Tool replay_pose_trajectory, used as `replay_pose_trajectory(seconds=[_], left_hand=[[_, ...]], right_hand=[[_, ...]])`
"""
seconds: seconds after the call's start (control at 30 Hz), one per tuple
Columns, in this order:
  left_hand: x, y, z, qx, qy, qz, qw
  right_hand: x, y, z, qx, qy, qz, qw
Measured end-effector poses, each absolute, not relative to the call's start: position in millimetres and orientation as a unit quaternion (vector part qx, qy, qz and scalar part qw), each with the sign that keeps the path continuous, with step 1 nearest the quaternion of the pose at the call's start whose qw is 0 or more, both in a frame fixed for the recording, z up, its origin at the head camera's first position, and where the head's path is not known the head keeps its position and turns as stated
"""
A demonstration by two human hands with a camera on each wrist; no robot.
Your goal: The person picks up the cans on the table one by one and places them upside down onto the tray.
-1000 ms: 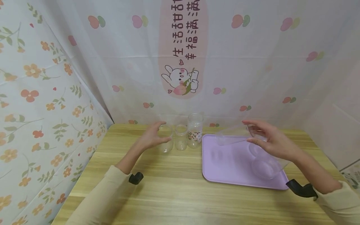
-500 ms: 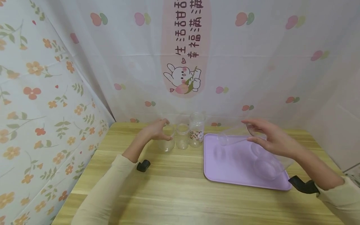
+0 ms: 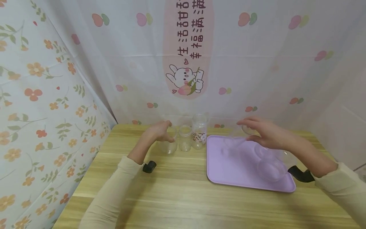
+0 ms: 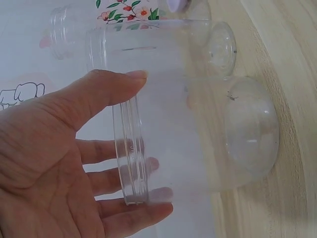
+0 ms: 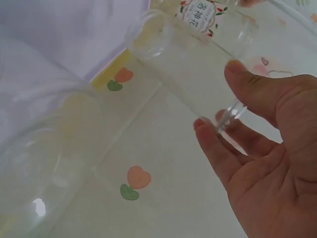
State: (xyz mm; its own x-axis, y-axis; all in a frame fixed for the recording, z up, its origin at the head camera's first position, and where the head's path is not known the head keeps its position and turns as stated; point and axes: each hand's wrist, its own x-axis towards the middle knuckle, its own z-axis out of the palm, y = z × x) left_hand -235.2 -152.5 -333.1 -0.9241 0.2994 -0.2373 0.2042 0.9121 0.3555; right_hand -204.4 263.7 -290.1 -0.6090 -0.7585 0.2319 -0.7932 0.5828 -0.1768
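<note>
Now the left hand (image 3: pixel 159 131), spread wide, grips the rim of an upright jar (image 4: pixel 247 134), nine o'clock from the purple tray (image 3: pixel 228 175). The right hand (image 3: pixel 266 133), half-open, holds a tilted jar (image 5: pixel 183 62) by its mouth over the tray's eleven o'clock.

Near, the table (image 3: pixel 183 203) is offering passage; far, two jars (image 3: pixel 185 141) (see-through) are blocking the way between left hand (image 3: pixel 159 132) and tray (image 3: pixel 234 173).

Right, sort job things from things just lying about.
Likely in the job:
wide clear jar
tilted clear jar
floral-label jar
small clear jar
purple tray and its clear containers

Probably surroundings:
rabbit-print backdrop
flower-print curtain
wooden table
</note>
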Motion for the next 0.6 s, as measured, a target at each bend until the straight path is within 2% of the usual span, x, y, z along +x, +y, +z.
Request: replay_pose_trajectory(seconds=[0.23, 0.6], left_hand=[[-235.3, -152.3, -334.0, 0.133, 0.966, 0.170, 0.139], [-236.0, -152.1, -332.3, 0.140, 0.968, 0.157, 0.139]], right_hand=[[-209.9, 257.5, -285.8, 0.413, -0.905, 0.105, 0.008], [-227.7, 258.8, -288.9, 0.392, -0.917, 0.070, -0.036]])
